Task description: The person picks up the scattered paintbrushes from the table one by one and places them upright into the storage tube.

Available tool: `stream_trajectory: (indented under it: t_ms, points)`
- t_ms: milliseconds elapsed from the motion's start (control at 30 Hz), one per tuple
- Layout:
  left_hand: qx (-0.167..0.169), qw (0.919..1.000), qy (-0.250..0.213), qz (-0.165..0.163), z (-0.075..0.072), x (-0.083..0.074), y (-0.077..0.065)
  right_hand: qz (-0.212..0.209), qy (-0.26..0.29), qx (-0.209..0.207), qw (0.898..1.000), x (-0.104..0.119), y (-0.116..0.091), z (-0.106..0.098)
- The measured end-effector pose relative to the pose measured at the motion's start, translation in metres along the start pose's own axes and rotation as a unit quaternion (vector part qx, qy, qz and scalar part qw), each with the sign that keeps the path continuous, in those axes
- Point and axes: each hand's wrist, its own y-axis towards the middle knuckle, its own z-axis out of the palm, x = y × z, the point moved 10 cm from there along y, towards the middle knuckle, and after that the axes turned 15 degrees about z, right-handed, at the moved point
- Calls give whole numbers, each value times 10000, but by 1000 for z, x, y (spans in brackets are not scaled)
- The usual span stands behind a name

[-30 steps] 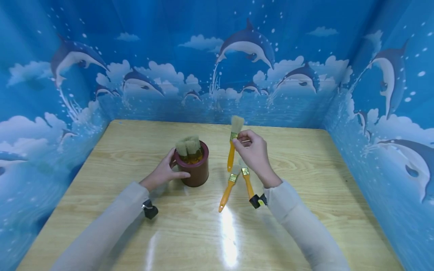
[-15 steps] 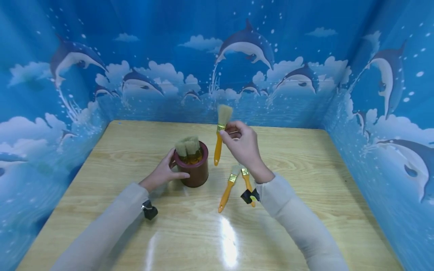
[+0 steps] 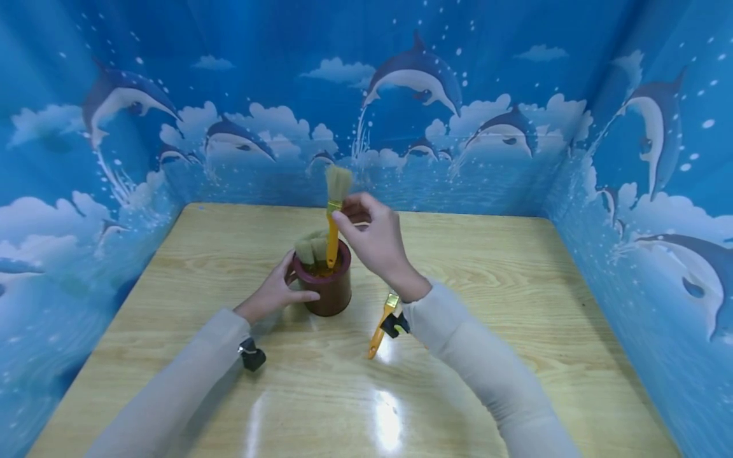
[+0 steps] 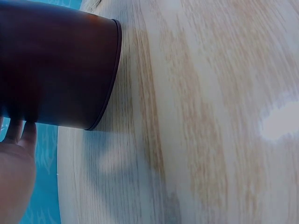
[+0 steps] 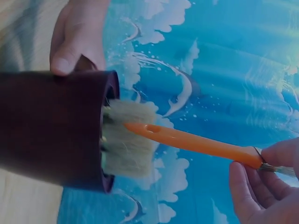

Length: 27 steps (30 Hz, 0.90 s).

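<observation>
My left hand (image 3: 275, 296) grips a dark brown pot (image 3: 332, 298) round its left side, thumb across the front. Several paintbrushes stand in it; their pale bristles (image 3: 309, 249) stick up above the rim. Between thumb and fingers, my right hand (image 3: 375, 236) pinches another paintbrush (image 3: 339, 184) near its metal ferrule, bristles upward. In the right wrist view, the tip of its orange handle (image 5: 201, 144) overlaps the bristles in the pot. The left wrist view shows the pot's lower wall (image 4: 56, 70) with a few fingertips against it.
One paintbrush (image 3: 378, 334) with an orange handle lies on the wooden table (image 3: 487, 254), right of the pot. A second brush there is almost wholly hidden under the right forearm. Blue dolphin-print curtains (image 3: 343, 114) enclose the table's back and sides.
My right hand has carried the paintbrush leftward from above the loose brushes to over the pot. The left hand and pot have stayed in place.
</observation>
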Motion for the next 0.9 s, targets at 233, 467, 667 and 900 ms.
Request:
stream_trajectory:
  t_ms: [233,467,667,900]
  points:
    - [2,10000,-20,63,0,-2,0,-18,-290,281,9992,-8,-2,25]
    - [41,10000,-30,55,0,-2,-1,50,-504,397,9979,-22,-5,40]
    - [24,9999,-50,135,0,-4,0,138,-665,491,9965,-34,-8,48]
    - [51,9998,-55,173,2,-6,-1,222,-714,613,9953,-44,-11,52]
